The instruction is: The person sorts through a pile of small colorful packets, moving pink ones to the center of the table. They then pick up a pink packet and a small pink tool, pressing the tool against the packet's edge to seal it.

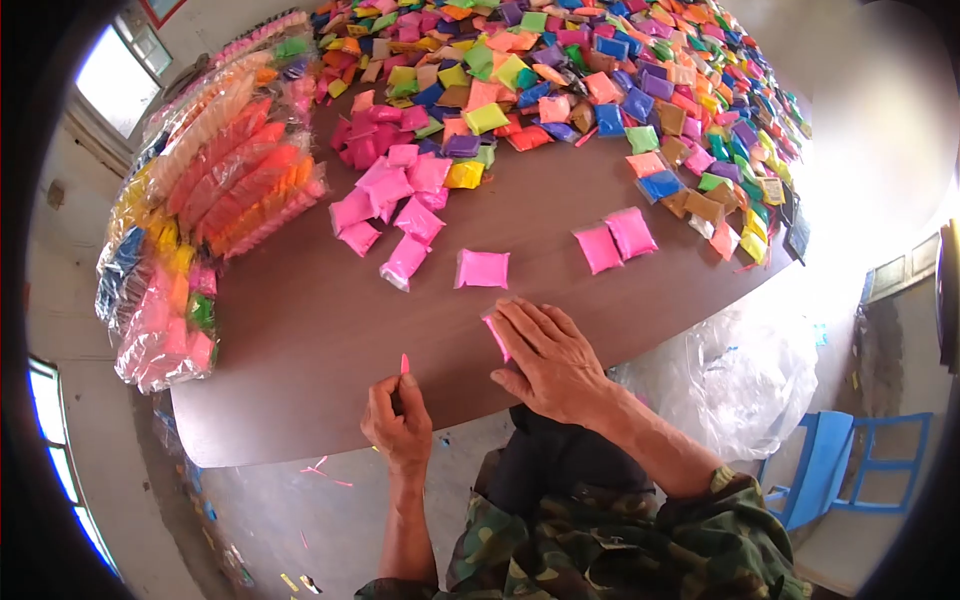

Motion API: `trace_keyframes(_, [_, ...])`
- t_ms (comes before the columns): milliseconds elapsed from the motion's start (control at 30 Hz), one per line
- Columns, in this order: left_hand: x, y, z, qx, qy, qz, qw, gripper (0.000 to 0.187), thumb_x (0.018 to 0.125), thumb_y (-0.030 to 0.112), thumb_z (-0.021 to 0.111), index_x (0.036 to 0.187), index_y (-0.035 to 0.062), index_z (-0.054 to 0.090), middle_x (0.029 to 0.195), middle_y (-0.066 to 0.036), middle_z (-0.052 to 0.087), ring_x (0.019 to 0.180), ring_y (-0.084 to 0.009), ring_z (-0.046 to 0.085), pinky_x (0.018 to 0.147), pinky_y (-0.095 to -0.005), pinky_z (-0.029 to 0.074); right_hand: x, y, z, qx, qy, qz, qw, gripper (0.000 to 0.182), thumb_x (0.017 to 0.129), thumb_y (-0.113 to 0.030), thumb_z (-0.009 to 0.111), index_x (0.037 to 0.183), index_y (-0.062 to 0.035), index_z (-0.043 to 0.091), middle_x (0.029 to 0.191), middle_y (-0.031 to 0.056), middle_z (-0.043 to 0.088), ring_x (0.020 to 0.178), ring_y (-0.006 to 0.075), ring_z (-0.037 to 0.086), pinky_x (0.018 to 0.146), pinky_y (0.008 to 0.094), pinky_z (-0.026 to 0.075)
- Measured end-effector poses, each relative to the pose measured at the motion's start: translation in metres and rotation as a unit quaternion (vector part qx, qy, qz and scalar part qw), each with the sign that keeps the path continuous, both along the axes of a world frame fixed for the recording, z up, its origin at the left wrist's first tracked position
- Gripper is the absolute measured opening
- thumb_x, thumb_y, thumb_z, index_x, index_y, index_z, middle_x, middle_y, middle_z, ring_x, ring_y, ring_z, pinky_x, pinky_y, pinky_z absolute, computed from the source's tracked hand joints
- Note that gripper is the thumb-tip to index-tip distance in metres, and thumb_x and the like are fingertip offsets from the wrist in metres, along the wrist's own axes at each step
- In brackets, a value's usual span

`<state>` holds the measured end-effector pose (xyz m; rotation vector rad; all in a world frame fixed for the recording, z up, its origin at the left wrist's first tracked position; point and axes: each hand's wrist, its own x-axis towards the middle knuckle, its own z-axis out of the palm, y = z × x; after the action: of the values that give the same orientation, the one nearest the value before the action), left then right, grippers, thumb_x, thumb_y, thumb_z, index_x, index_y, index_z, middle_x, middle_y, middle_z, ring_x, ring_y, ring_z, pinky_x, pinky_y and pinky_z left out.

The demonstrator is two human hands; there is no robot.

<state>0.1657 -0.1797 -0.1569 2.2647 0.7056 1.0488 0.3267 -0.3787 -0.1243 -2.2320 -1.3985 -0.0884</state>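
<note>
While my right hand lies flat on the brown table, fingers spread and pressed down, it covers a pink packet; only the packet's left edge shows past the fingertips, near the table's front edge. My left hand sits just to the left, at the table edge, fingers curled in, thumb & forefinger pinching a thin pink strip that sticks upward. The two hands are near each other, not touching.

Just beyond the right hand, a single pink packet lies flat by itself. To its right, a pair of pink packets lie side by side, touching. To the upper left, a loose cluster of pink packets spreads toward the table's middle. Further back, a big spread of mixed-colour packets (orange, blue, green, purple, yellow, brown etc.) covers the far part and the right side of the table.

Along the left edge of the table, large clear bags of packets lie stacked, w/ orange, pink, yellow & blue contents. Right of the table, below its edge, there's a crumpled clear plastic bag, and past it a blue chair. Pink scraps lie on the floor below the left hand. Camouflage sleeve shows on my right arm.
</note>
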Motion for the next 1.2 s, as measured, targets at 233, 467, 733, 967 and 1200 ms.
trace_keyframes(233, [-0.001,0.0,0.01,-0.015,0.029,-0.013,0.999,0.015,0.107,0.013,0.073,0.098,0.0026,0.069,0.078,-0.008,0.067,0.065,-0.016,0.06,0.061,-0.0332,0.048,-0.007,-0.007,-0.001,-0.003,-0.008,-0.005,1.0,0.075,0.105,-0.044,0.069,0.16,0.0031,0.051,0.167,0.0203,0.049,0.156,0.037,0.045,0.128,0.054,0.036])
trace_keyframes(467, [0.0,0.001,0.002,0.022,0.009,-0.023,0.999,0.014,0.107,0.012,0.074,0.096,0.0049,0.068,0.075,-0.008,0.066,0.06,-0.0187,0.059,0.058,-0.0351,0.047,-0.012,-0.008,-0.005,0.027,-0.003,-0.004,1.0,0.074,0.1,-0.039,0.077,0.157,0.0014,0.054,0.163,0.0195,0.052,0.153,0.0371,0.048,0.126,0.054,0.038])
trace_keyframes(733, [0.001,0.0,0.012,-0.014,0.001,-0.06,0.998,0.009,0.103,0.01,0.078,0.101,0.0029,0.074,0.078,-0.007,0.07,0.064,-0.0169,0.063,0.061,-0.0328,0.05,-0.04,-0.018,-0.003,0.15,0.045,-0.017,0.988,0.07,0.086,-0.022,0.088,0.149,-0.0072,0.062,0.156,0.0154,0.056,0.147,0.0365,0.054,0.119,0.0534,0.045])
trace_keyframes(967, [0.017,-0.019,0.039,-0.008,0.06,-0.173,0.983,0.008,0.099,0.007,0.081,0.105,0.0017,0.079,0.087,-0.012,0.076,0.071,-0.0187,0.07,0.065,-0.0338,0.055,-0.04,-0.021,-0.025,0.151,0.006,0.018,0.988,0.06,0.077,-0.018,0.094,0.131,-0.0123,0.069,0.149,0.0078,0.06,0.141,0.0292,0.059,0.113,0.0496,0.049])
trace_keyframes(1200, [0.039,-0.019,0.043,-0.004,0.125,-0.238,0.963,0.004,0.098,0.009,0.079,0.098,0.0062,0.076,0.09,-0.012,0.074,0.074,-0.0372,0.072,0.065,-0.0455,0.056,-0.036,-0.02,-0.031,0.207,-0.005,0.009,0.978,0.048,0.078,-0.02,0.095,0.12,-0.0135,0.073,0.136,0.0045,0.07,0.128,0.0255,0.069,0.109,0.0464,0.053])
